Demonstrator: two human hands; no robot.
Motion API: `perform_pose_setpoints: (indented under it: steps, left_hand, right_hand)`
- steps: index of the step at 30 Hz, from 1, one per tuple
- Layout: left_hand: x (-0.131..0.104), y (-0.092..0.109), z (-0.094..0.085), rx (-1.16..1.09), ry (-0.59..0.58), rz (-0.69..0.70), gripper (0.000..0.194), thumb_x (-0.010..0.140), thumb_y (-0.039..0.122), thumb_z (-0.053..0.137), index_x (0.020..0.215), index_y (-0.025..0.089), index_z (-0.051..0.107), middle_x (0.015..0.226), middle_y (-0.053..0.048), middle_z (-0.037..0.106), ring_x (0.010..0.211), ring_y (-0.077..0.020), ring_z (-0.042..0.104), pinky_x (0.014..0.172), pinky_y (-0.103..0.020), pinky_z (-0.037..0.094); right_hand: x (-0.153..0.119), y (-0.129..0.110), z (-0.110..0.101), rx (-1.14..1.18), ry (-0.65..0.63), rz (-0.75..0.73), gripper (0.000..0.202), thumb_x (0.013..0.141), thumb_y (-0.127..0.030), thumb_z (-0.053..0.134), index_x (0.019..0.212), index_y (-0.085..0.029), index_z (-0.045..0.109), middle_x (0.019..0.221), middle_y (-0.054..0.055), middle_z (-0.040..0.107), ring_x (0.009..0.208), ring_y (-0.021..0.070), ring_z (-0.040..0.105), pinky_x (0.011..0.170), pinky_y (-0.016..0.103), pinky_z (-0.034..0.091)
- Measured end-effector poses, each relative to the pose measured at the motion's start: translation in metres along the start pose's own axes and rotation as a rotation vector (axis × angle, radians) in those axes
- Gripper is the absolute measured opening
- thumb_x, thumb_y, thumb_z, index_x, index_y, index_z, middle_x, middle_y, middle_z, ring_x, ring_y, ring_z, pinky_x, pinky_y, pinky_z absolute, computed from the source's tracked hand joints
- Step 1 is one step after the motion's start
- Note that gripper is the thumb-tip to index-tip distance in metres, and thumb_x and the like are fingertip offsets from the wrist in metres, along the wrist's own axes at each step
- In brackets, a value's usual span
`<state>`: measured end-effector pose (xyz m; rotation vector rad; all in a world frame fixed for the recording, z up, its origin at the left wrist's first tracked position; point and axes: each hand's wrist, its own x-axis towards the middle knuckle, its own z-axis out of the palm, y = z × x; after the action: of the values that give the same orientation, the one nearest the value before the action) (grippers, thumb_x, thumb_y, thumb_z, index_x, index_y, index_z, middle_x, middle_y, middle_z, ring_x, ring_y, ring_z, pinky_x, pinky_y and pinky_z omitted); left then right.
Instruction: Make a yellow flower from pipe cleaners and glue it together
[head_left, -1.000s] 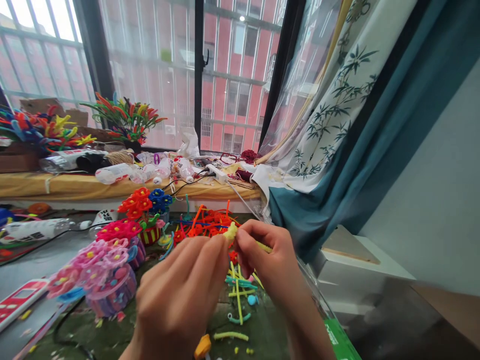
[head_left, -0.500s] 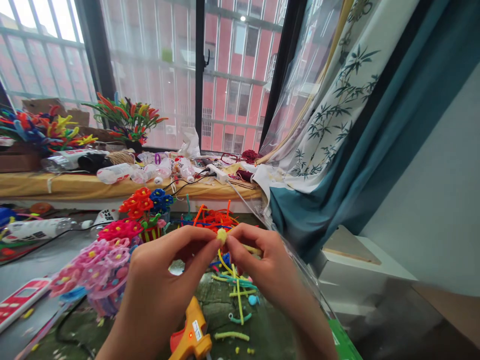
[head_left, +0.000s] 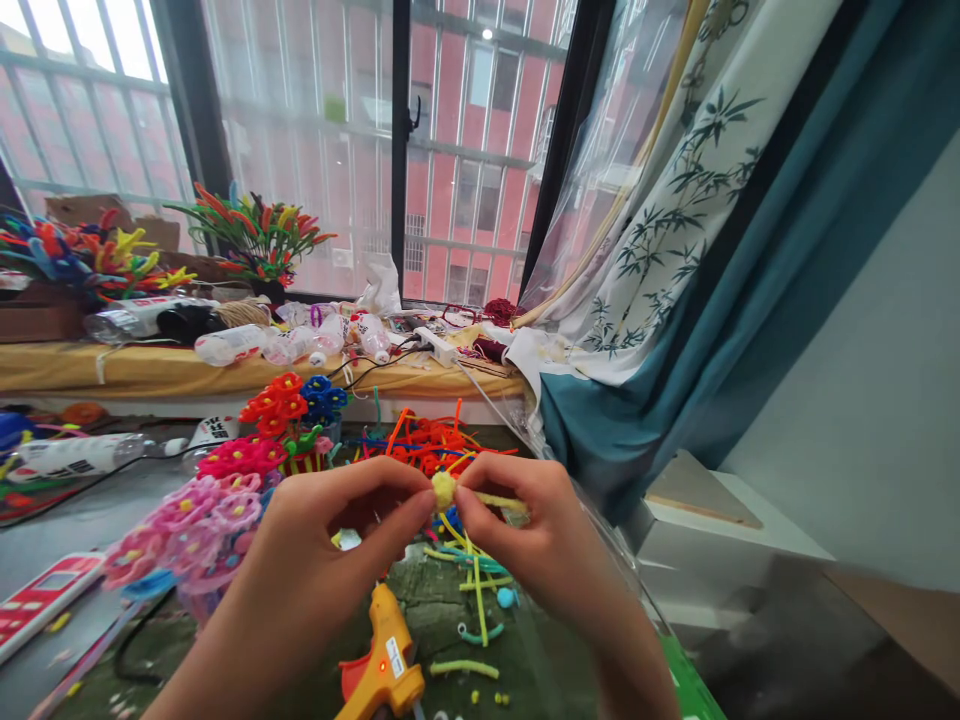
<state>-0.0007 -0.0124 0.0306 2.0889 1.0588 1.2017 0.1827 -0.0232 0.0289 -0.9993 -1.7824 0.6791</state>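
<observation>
Between my two hands is a pale yellow pipe cleaner (head_left: 444,490), its end coiled into a small fuzzy ball. My left hand (head_left: 341,540) pinches the ball's left side between thumb and fingertips. From the right, my right hand (head_left: 525,525) pinches it too, and a straight length of the yellow stem runs back across those fingers. Below my hands lies an orange hot glue gun (head_left: 386,655) with a small red light lit. Cut yellow and teal pipe cleaner pieces (head_left: 476,585) are scattered on the green surface, beside a light blue ball (head_left: 507,598).
Pink pipe cleaner flowers (head_left: 184,525) stand at the left, with red flowers (head_left: 274,400) and blue flowers (head_left: 324,400) behind. A pile of red pipe cleaners (head_left: 431,440) lies beyond my hands. Plastic bottles (head_left: 232,343) and a power strip (head_left: 435,345) rest on the windowsill. A curtain (head_left: 622,420) hangs right.
Both hands have dropped slightly, and the yellow ball is lower. My left hand's fingertips have drawn back a little left, leaving more of the ball and stem visible.
</observation>
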Motion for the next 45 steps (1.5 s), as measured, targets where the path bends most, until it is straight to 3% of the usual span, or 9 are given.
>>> perform_pose_setpoints:
  steps: [9, 13, 18, 24, 35, 39, 45]
  left_hand:
    - [-0.002, -0.004, 0.001, 0.064, -0.013, 0.019, 0.011, 0.086, 0.031, 0.064, 0.079, 0.025, 0.072, 0.064, 0.004, 0.07, 0.056, -0.0119, 0.061, 0.049, -0.018, 0.046]
    - [-0.002, -0.002, 0.003, 0.037, 0.038, -0.01, 0.011, 0.083, 0.03, 0.065, 0.079, 0.022, 0.071, 0.065, 0.002, 0.07, 0.058, -0.0136, 0.064, 0.052, -0.019, 0.048]
    - [0.0, 0.0, 0.005, -0.043, 0.09, -0.032, 0.013, 0.082, 0.031, 0.067, 0.077, 0.021, 0.072, 0.061, 0.002, 0.067, 0.053, -0.0116, 0.058, 0.046, -0.017, 0.045]
    - [0.0, 0.0, 0.003, -0.033, 0.048, -0.001, 0.01, 0.082, 0.03, 0.067, 0.079, 0.023, 0.073, 0.068, 0.002, 0.072, 0.057, -0.013, 0.063, 0.05, -0.018, 0.049]
    - [-0.003, 0.003, 0.004, 0.036, 0.14, 0.056, 0.011, 0.082, 0.028, 0.067, 0.075, 0.023, 0.072, 0.063, 0.004, 0.07, 0.054, -0.0118, 0.061, 0.05, -0.018, 0.047]
    - [-0.004, 0.008, 0.007, 0.14, 0.187, 0.141, 0.013, 0.085, 0.025, 0.063, 0.073, 0.024, 0.069, 0.059, 0.007, 0.065, 0.05, -0.009, 0.058, 0.049, -0.016, 0.044]
    - [-0.011, 0.013, 0.015, 0.459, 0.352, 0.316, 0.015, 0.088, 0.015, 0.058, 0.076, 0.022, 0.062, 0.059, 0.008, 0.056, 0.051, -0.007, 0.052, 0.056, -0.018, 0.041]
  right_hand:
    - [-0.002, -0.003, 0.001, -0.02, 0.034, 0.0, 0.021, 0.086, -0.018, 0.056, 0.067, -0.017, 0.062, 0.064, -0.002, 0.06, 0.062, 0.0118, 0.055, 0.055, 0.019, 0.043]
    - [-0.002, -0.004, 0.002, 0.003, 0.049, -0.024, 0.02, 0.087, -0.018, 0.056, 0.067, -0.017, 0.062, 0.064, -0.002, 0.059, 0.061, 0.0107, 0.055, 0.056, 0.018, 0.044]
    - [-0.002, -0.004, 0.001, 0.076, 0.049, -0.044, 0.019, 0.087, -0.017, 0.056, 0.068, -0.017, 0.061, 0.064, -0.004, 0.058, 0.06, 0.0095, 0.052, 0.058, 0.018, 0.042]
    - [-0.002, -0.004, 0.002, 0.082, 0.07, -0.042, 0.018, 0.086, -0.015, 0.056, 0.069, -0.018, 0.062, 0.065, -0.004, 0.058, 0.061, 0.0104, 0.052, 0.057, 0.02, 0.042]
    - [-0.002, -0.002, 0.0, 0.069, 0.076, -0.09, 0.017, 0.087, -0.016, 0.057, 0.071, -0.018, 0.062, 0.067, -0.004, 0.059, 0.063, 0.0105, 0.053, 0.059, 0.021, 0.04]
    - [-0.002, -0.002, 0.002, 0.063, 0.076, -0.101, 0.016, 0.087, -0.015, 0.058, 0.071, -0.017, 0.062, 0.068, -0.004, 0.059, 0.063, 0.0107, 0.053, 0.059, 0.022, 0.04]
    - [-0.001, 0.0, 0.005, 0.049, 0.105, -0.127, 0.016, 0.086, -0.012, 0.058, 0.072, -0.017, 0.062, 0.069, -0.004, 0.06, 0.064, 0.0101, 0.054, 0.06, 0.02, 0.04]
